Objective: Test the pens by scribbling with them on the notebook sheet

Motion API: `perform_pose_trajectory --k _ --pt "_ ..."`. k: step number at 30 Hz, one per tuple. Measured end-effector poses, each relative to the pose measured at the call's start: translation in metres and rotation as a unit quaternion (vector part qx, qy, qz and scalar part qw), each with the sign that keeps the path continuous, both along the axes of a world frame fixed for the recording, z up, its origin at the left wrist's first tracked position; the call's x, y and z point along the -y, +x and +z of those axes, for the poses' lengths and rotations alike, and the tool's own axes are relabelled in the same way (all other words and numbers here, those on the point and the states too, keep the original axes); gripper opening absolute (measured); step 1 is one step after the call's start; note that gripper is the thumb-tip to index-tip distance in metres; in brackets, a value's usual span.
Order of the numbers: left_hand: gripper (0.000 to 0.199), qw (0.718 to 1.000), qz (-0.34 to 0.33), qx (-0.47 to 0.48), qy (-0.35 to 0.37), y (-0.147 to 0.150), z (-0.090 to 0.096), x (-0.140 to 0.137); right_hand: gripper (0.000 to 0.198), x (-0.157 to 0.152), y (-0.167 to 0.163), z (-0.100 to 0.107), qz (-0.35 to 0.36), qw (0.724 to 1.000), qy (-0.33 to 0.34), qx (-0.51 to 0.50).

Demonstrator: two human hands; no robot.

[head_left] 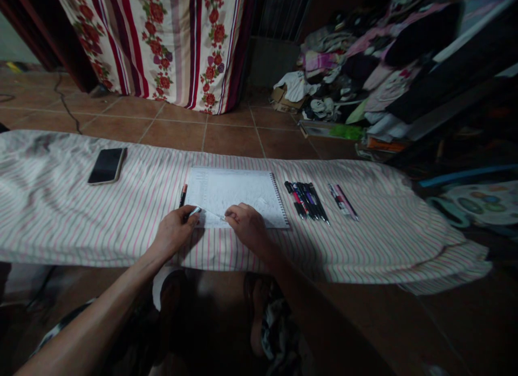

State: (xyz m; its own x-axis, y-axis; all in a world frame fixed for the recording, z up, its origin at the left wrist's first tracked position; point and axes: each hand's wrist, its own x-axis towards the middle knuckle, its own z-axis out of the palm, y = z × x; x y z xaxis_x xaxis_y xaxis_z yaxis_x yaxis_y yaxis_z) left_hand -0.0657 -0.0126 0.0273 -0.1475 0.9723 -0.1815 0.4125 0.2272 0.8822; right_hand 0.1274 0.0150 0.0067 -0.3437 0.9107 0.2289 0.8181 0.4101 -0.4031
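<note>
A spiral notebook point(238, 190) lies open on the striped cloth, its page covered in faint writing. Over its lower left corner, my left hand point(178, 225) is closed on a short dark pen piece point(195, 210) with a pale, shiny end. My right hand point(246, 222) pinches a thin, pale rod point(214, 213), like a pen refill, above the lower edge of the page. The rod slants toward my left hand; whether it joins the piece there I cannot tell. A dark marker point(183, 195) with an orange-pink end lies beside the notebook, just above my left hand.
Right of the notebook, several pens point(307, 202) lie side by side, with a smaller group of pink and dark pens point(343, 201) beyond. A phone point(107, 166) rests at the left on the striped cloth point(141, 214). Piled clothes point(324, 63) and a floral curtain point(178, 47) stand behind.
</note>
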Motion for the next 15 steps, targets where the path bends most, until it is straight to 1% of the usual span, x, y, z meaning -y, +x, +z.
perform_pose_trajectory --k 3,6,10,15 --pt "0.022 1.000 -0.009 0.000 -0.001 0.0010 0.0007 0.0007 0.011 -0.0011 -0.0002 0.0006 -0.008 1.000 0.003 -0.011" --pt "0.023 1.000 -0.016 0.001 0.002 0.0004 0.0002 0.0004 0.009 -0.0010 -0.0016 0.0014 -0.001 1.000 0.001 -0.015" --pt "0.022 1.000 -0.019 0.002 0.002 -0.0009 -0.0014 0.0002 0.004 0.0015 -0.0034 0.0021 0.004 1.000 -0.001 0.019" --pt "0.025 0.999 -0.027 -0.024 0.005 -0.0020 -0.0027 -0.0003 0.005 0.0046 -0.0043 0.0036 0.000 0.998 -0.017 0.056"
